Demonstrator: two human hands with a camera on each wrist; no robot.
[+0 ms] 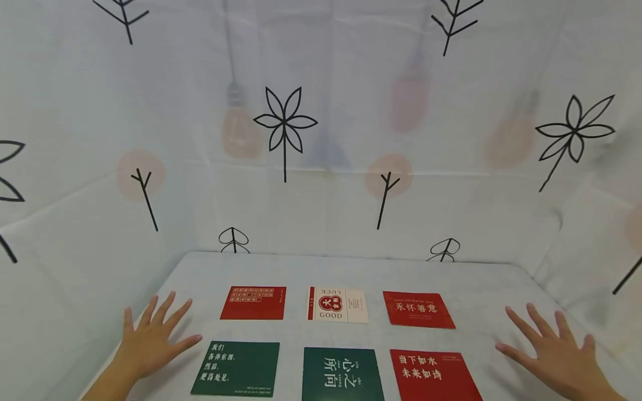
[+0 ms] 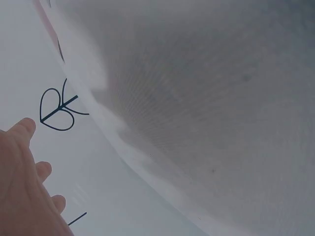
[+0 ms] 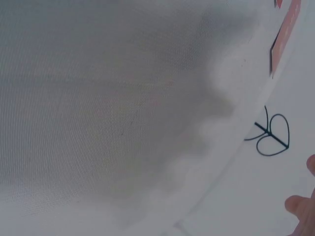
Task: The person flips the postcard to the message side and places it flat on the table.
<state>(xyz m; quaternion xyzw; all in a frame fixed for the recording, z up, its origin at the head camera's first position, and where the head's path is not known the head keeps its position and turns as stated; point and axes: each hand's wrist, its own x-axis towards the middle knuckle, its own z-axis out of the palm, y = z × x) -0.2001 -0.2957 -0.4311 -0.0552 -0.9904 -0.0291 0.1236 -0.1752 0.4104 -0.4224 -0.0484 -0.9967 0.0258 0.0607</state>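
Note:
Flat cards lie in two rows on the white tabletop. The back row has a red card with small print (image 1: pixel 253 303), a cream "GOOD LUCK" card (image 1: pixel 353 306) and a red card with white characters (image 1: pixel 419 309). In front are a green card with white lines of text (image 1: pixel 236 368), a darker green card (image 1: pixel 343 376) and another red card (image 1: pixel 435 374). My left hand (image 1: pixel 149 346) is spread beside the left green card, its fingers apart. On the far side, my right hand (image 1: pixel 559 356) is spread to the right of the red cards. Both hold nothing.
A white cloth (image 1: pixel 326 211) printed with black plant drawings hangs behind the table and along both sides. The table's (image 1: pixel 351 270) back edge meets this cloth. Both wrist views mostly show pale, shadowed surface, with a sliver of red card (image 3: pixel 284 39) in the right one.

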